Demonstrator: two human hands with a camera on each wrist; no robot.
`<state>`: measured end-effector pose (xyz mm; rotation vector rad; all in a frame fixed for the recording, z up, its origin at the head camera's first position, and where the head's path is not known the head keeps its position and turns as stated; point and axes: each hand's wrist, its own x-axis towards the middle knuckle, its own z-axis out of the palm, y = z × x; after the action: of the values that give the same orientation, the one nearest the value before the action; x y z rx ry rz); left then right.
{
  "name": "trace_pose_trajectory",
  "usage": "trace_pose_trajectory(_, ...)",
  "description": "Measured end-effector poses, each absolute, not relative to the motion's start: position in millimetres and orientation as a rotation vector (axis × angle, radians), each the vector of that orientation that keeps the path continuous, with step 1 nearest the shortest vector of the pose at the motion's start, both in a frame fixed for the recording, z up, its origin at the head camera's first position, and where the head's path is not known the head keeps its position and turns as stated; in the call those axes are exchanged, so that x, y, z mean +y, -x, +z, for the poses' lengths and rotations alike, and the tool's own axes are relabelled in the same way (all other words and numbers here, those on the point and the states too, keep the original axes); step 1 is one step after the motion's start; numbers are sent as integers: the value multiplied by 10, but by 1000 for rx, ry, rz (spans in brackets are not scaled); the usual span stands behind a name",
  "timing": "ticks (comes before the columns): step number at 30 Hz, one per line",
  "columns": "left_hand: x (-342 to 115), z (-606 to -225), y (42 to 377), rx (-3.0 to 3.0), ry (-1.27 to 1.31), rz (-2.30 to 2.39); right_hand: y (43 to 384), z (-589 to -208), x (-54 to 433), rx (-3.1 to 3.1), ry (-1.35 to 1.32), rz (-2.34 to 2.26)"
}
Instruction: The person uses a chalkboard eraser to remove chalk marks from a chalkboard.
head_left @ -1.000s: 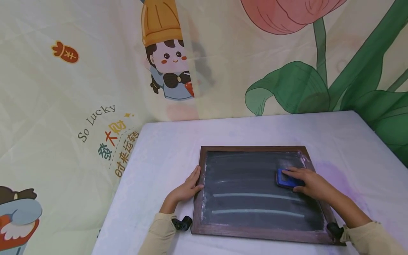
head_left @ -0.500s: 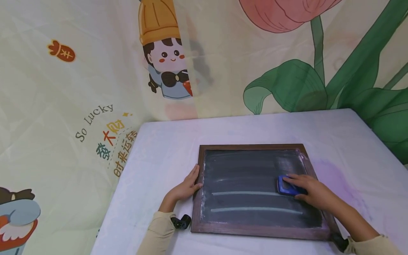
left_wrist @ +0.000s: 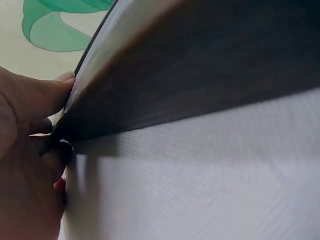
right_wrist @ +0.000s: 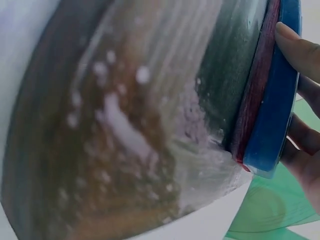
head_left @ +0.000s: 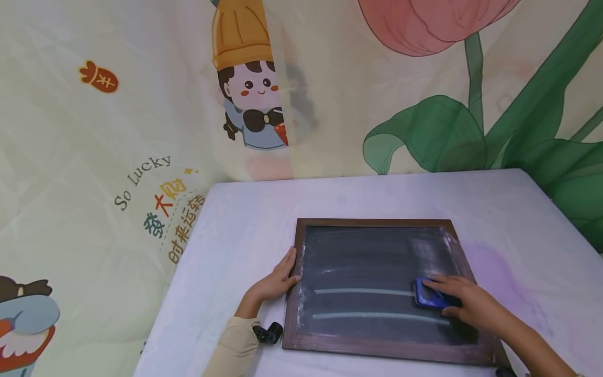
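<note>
A black chalkboard (head_left: 360, 303) in a brown wooden frame lies on the table. My left hand (head_left: 272, 283) holds its left edge. In the left wrist view the thumb (left_wrist: 47, 95) sits at the top of the frame edge, the other fingers below it. My right hand (head_left: 476, 302) grips a blue chalkboard eraser (head_left: 425, 297) on the board's right part; its dark red felt (right_wrist: 257, 87) faces the board in the right wrist view. Two pale chalk lines cross the board: the upper line (head_left: 363, 290) meets the eraser, while the lower line (head_left: 367, 315) passes below it.
A white cloth covers the table (head_left: 245, 220), with a purple stain (head_left: 499, 277) right of the board. Printed fabric (head_left: 330, 94) hangs behind and to the left. A small black camera (head_left: 268, 333) sits at my left wrist, beside the frame's lower left corner.
My right hand has slid the eraser from the upper right of the board toward me, onto the upper line's right end. A pale smear shows behind it. My left hand stays put.
</note>
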<state>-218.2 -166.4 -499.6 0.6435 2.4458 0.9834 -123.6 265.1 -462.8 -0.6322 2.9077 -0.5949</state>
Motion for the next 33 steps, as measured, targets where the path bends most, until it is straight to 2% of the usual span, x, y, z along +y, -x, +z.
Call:
trace_pose_trajectory(11,-1636,-4992,2200,2449,-646,956,1217,-4629,2621,2978,590,-593)
trace_pose_trajectory(24,-1648,-4987,2209,2450,-638,958,1329,-4649,2457,3061,821,-570)
trace_pose_trajectory(33,-1638,-4982,2193,2441,-626,966,1363,-4600,2261,2981,782,-576)
